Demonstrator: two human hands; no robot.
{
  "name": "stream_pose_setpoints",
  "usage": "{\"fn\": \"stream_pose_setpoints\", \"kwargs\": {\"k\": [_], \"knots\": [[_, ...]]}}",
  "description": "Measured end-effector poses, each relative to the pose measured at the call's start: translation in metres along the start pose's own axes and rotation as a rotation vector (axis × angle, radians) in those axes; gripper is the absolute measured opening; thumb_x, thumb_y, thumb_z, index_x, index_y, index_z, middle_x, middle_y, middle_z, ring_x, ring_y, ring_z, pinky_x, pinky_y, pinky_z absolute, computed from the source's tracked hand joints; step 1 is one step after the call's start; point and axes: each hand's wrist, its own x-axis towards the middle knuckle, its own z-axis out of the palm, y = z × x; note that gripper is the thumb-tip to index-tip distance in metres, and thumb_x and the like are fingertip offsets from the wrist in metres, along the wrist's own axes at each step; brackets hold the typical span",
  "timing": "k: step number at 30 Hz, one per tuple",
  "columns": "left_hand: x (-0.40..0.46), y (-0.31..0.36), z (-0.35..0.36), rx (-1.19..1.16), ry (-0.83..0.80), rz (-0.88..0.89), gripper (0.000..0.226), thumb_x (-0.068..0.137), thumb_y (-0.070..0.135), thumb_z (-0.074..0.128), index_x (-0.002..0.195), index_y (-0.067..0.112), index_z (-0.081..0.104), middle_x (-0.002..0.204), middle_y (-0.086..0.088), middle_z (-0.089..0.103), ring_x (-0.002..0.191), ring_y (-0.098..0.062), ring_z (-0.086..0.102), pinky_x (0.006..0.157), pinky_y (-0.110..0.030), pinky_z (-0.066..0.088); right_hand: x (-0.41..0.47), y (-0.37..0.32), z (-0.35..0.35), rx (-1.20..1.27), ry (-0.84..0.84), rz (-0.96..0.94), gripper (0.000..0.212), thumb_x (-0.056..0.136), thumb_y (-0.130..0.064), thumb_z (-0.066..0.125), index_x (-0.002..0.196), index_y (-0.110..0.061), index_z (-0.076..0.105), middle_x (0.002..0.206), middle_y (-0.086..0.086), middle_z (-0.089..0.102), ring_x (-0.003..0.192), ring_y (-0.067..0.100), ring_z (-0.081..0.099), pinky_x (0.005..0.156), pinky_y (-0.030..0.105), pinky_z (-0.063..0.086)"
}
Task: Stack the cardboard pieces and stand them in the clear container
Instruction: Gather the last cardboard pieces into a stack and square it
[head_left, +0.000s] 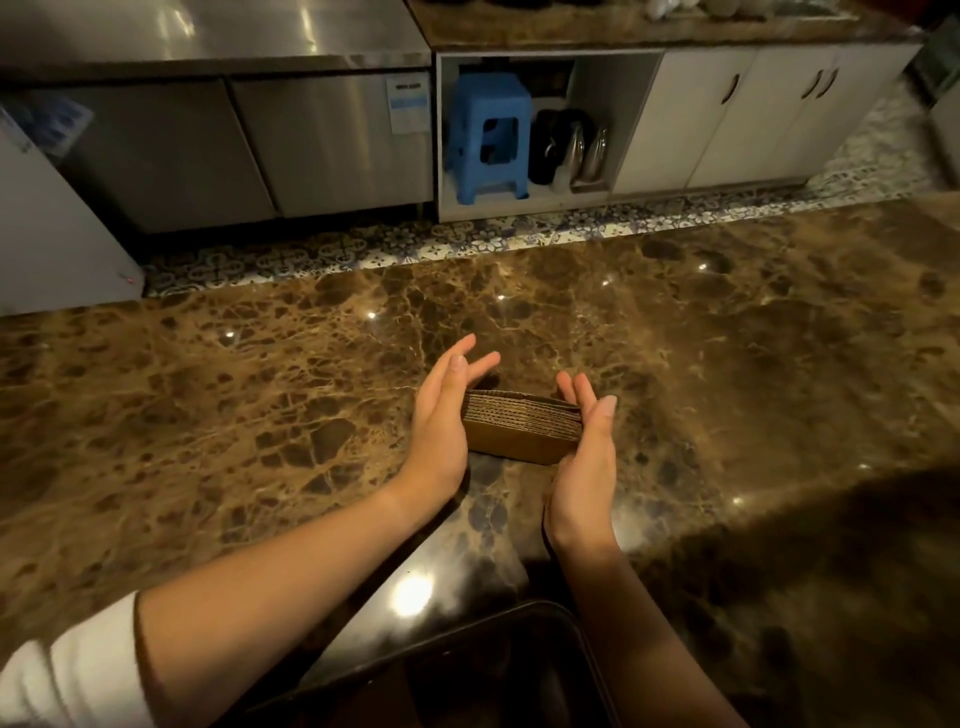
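A stack of brown corrugated cardboard pieces stands on edge on the polished brown marble countertop, squeezed between two flat palms. The left hand presses one end with straight fingers fanned out beyond it; the right hand presses the other end the same way. Neither hand curls round the stack, so the hold is a clamp of open palms, not a pinch. The stack's long axis runs straight from palm to palm, and both hands lie equally near it. Its fluted top edges show as fine ribbed lines, roughly level, with a smooth brown face turned toward the person.

The clear plastic container with a dark rim lies well back from the grip, toward the person's body and under the right forearm. The carry probably runs back along that line, and loose sheets could fan out if the pressure slackens.
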Motion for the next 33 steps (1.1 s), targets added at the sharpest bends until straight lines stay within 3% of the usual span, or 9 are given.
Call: {"fn": "stream_pose_setpoints", "kwargs": {"k": [4, 8, 14, 16, 18, 21, 23, 29, 33], "knots": [[0.003, 0.011, -0.004, -0.011, -0.082, 0.139, 0.052, 0.091, 0.076, 0.037, 0.139, 0.057, 0.044, 0.137, 0.008, 0.065, 0.138, -0.016, 0.048, 0.119, -0.057, 0.024, -0.002, -0.003, -0.003, 0.036, -0.067, -0.071, 0.072, 0.086, -0.083, 0.031, 0.147, -0.044, 0.039, 0.149, -0.018, 0.05, 0.141, 0.003, 0.04, 0.118, 0.041, 0.029], [0.003, 0.005, -0.01, 0.024, -0.127, 0.075, 0.065, 0.082, 0.085, 0.039, 0.141, 0.064, 0.019, 0.146, 0.006, 0.054, 0.138, -0.009, 0.046, 0.119, -0.047, 0.027, -0.003, 0.002, -0.003, -0.038, -0.08, -0.017, 0.084, 0.08, -0.09, 0.031, 0.148, -0.042, 0.035, 0.149, -0.021, 0.049, 0.141, 0.001, 0.04, 0.122, 0.044, 0.025], [0.004, -0.003, -0.014, 0.022, -0.072, 0.076, 0.05, 0.089, 0.077, 0.037, 0.135, 0.075, 0.02, 0.134, 0.013, 0.064, 0.135, -0.008, 0.05, 0.117, -0.05, 0.03, -0.001, 0.001, -0.002, -0.023, -0.085, 0.014, 0.071, 0.081, -0.09, 0.028, 0.135, -0.051, 0.05, 0.144, -0.021, 0.054, 0.139, 0.006, 0.044, 0.12, 0.048, 0.027], [0.006, -0.008, -0.016, 0.093, -0.078, 0.08, 0.048, 0.096, 0.067, 0.038, 0.141, 0.068, 0.022, 0.127, 0.012, 0.069, 0.128, -0.014, 0.058, 0.108, -0.042, 0.043, -0.003, 0.003, -0.001, -0.035, -0.094, 0.007, 0.071, 0.081, -0.089, 0.029, 0.136, -0.049, 0.05, 0.143, -0.02, 0.055, 0.138, 0.008, 0.046, 0.118, 0.045, 0.032], [0.007, -0.017, -0.017, 0.115, -0.09, 0.05, 0.051, 0.101, 0.045, 0.045, 0.149, 0.052, 0.027, 0.12, 0.007, 0.073, 0.116, -0.019, 0.066, 0.093, -0.034, 0.055, -0.005, 0.006, -0.004, -0.051, -0.096, 0.021, 0.074, 0.076, -0.089, 0.043, 0.136, -0.045, 0.049, 0.139, -0.019, 0.058, 0.131, 0.004, 0.052, 0.108, 0.03, 0.045], [0.01, -0.019, -0.015, 0.129, -0.055, 0.045, 0.043, 0.105, 0.027, 0.046, 0.144, 0.042, 0.038, 0.121, 0.003, 0.07, 0.115, -0.013, 0.066, 0.097, -0.036, 0.053, -0.001, 0.001, -0.01, -0.166, -0.18, 0.014, 0.069, 0.077, -0.052, 0.078, 0.136, -0.037, 0.045, 0.135, -0.016, 0.056, 0.113, -0.007, 0.061, 0.082, 0.013, 0.052], [0.011, -0.019, -0.014, 0.114, -0.039, 0.039, 0.037, 0.104, 0.028, 0.047, 0.134, 0.05, 0.043, 0.122, 0.002, 0.068, 0.115, -0.01, 0.065, 0.096, -0.036, 0.054, 0.006, -0.001, -0.018, -0.385, -0.247, -0.013, 0.066, 0.078, -0.02, 0.083, 0.13, -0.034, 0.046, 0.124, -0.015, 0.058, 0.102, -0.01, 0.062, 0.08, 0.017, 0.056], [0.011, -0.006, -0.019, 0.199, -0.107, -0.008, 0.035, 0.103, 0.029, 0.049, 0.136, 0.041, 0.043, 0.117, 0.001, 0.071, 0.104, -0.019, 0.069, 0.093, -0.049, 0.055, 0.014, -0.015, -0.021, -0.633, -0.224, -0.053, 0.043, 0.073, -0.013, 0.087, 0.1, -0.032, 0.06, 0.094, -0.009, 0.071, 0.082, 0.001, 0.068, 0.076, 0.028, 0.057], [0.002, 0.027, -0.029, 0.158, -0.229, -0.06, 0.087, 0.076, 0.069, 0.068, 0.148, 0.035, 0.032, 0.127, 0.002, 0.067, 0.115, -0.015, 0.066, 0.096, -0.034, 0.053, 0.01, -0.04, -0.019, -0.465, -0.178, -0.014, 0.041, 0.07, -0.007, 0.087, 0.097, -0.028, 0.065, 0.097, -0.001, 0.073, 0.09, 0.016, 0.071, 0.079, 0.044, 0.061]]}}
